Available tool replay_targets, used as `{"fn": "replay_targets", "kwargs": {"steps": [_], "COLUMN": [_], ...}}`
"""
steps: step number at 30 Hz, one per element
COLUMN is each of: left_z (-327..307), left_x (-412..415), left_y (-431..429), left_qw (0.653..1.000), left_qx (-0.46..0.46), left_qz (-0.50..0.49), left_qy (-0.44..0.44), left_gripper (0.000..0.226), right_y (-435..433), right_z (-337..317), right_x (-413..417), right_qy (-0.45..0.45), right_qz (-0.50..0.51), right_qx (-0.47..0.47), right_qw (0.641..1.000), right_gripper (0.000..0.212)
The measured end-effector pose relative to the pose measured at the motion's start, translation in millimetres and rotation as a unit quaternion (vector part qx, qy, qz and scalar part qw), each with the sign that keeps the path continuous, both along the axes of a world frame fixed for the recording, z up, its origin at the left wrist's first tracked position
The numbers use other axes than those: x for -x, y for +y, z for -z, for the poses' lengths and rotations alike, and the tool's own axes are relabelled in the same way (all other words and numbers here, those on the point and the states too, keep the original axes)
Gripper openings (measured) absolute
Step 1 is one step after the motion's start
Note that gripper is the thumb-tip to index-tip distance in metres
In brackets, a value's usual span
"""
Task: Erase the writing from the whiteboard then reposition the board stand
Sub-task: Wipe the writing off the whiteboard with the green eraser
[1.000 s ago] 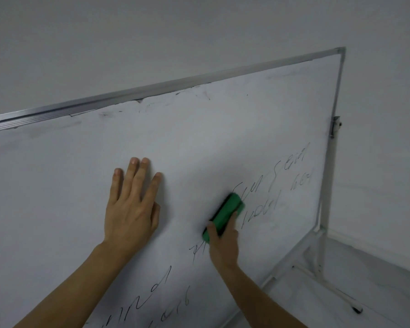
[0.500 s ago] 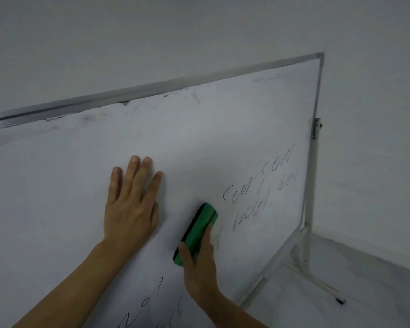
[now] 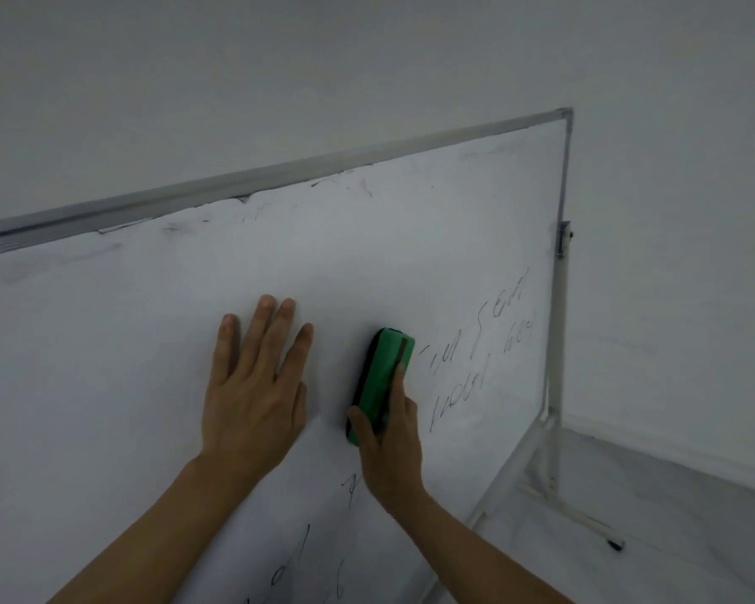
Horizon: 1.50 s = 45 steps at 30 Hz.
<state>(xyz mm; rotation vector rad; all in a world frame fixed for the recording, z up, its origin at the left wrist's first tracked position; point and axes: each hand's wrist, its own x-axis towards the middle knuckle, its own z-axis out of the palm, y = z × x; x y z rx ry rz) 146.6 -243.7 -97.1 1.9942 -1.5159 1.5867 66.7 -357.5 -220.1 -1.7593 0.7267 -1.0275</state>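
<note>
A large whiteboard (image 3: pixel 389 237) with a metal frame fills most of the head view. My left hand (image 3: pixel 253 385) lies flat on it, fingers spread. Just to its right, my right hand (image 3: pixel 389 446) grips a green eraser (image 3: pixel 382 381) pressed against the board. Black handwriting (image 3: pixel 480 355) sits to the right of the eraser, and more handwriting (image 3: pixel 306 564) shows at the bottom between my forearms. The white board stand (image 3: pixel 550 451) runs down the board's right edge to a foot on the floor.
A white wall (image 3: pixel 367 80) stands behind the board. Light floor (image 3: pixel 672 538) shows at the lower right, where the stand's foot ends in a black cap (image 3: pixel 615 544). A clamp (image 3: pixel 564 239) sits on the right frame edge.
My right hand swept the eraser left and down, then back up next to my left hand; writing in the middle is gone. My left hand stayed flat. The camera view shifted.
</note>
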Motion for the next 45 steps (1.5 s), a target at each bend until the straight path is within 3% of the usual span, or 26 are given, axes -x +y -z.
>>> {"fn": "replay_targets", "kwargs": {"steps": [2,5,6,8,12,15,19,20,25,28,30,32,33,38,41,43,45], "left_z": [-0.9,-1.1,-0.9,-1.7,-13.0,-20.1,-26.0,-26.5,-29.7,-30.4,-31.0,-30.4,-29.6,-26.2,-28.0,-28.3,-28.1], "left_x": [1.4,6.1,6.8,7.3,9.2,15.7,23.8,25.0,27.9,22.7,20.0,18.9,19.1,24.9,27.9,27.1,24.9], "left_y": [0.5,1.2,0.5,-2.8,-29.2,-54.7,-86.4,-93.8,-138.3,-153.0,-156.7,-161.0,-162.0,-187.0,-209.0,-216.6,-220.1], "left_qw": [1.000,0.999,0.999,0.999,0.999,0.999,0.998,0.997,0.996,0.997,0.997,0.997,0.998,0.998,0.997,0.998,0.999], "left_qx": [-0.010,-0.030,-0.035,-0.043,-0.040,-0.035,-0.055,-0.060,-0.060,-0.052,-0.057,-0.059,-0.054,-0.013,-0.011,-0.017,-0.028], "left_qz": [0.004,-0.009,-0.015,-0.010,0.015,0.036,0.041,0.043,0.065,0.062,0.051,0.040,0.039,0.057,0.072,0.061,0.039], "left_qy": [0.000,-0.003,-0.003,-0.003,-0.001,0.005,0.008,0.008,0.016,0.019,0.007,-0.009,-0.012,-0.004,0.006,0.004,-0.008], "left_gripper": [0.047,0.047,0.046,0.045,0.043,0.043,0.043,0.043,0.043,0.042,0.042,0.041,0.040,0.038,0.038,0.038,0.038], "right_y": [-30.0,-84.6,-92.3,-80.5,-36.0,-61.2,-130.3,-133.6,-87.7,-120.1,-170.6,-210.2,-213.5,-156.9,-180.1,-220.2,-259.4], "right_z": [13.1,27.2,30.7,24.7,9.1,20.3,33.0,32.3,17.0,31.0,41.5,47.3,46.6,25.0,32.5,44.3,45.7], "right_x": [0.9,7.0,7.3,6.3,-0.6,4.2,7.9,8.7,16.0,18.9,19.9,21.3,21.0,20.4,23.0,22.4,23.7], "right_qy": [0.008,0.017,0.032,0.051,-0.008,0.000,0.014,0.032,0.008,0.034,0.040,0.075,0.091,0.001,0.025,0.016,-0.020], "right_qz": [0.054,0.091,0.095,0.098,0.025,0.052,0.091,0.092,0.001,0.031,0.063,0.083,0.088,0.007,0.015,0.043,0.068], "right_qx": [-0.028,-0.241,-0.273,-0.225,-0.060,-0.013,-0.240,-0.243,-0.011,0.048,-0.075,-0.229,-0.247,-0.053,0.004,-0.059,-0.237], "right_qw": [0.998,0.966,0.957,0.968,0.998,0.999,0.966,0.965,1.000,0.998,0.994,0.967,0.961,0.999,1.000,0.997,0.969], "right_gripper": [0.082,0.080,0.081,0.082,0.080,0.080,0.080,0.081,0.082,0.085,0.080,0.083,0.084,0.083,0.084,0.081,0.081]}}
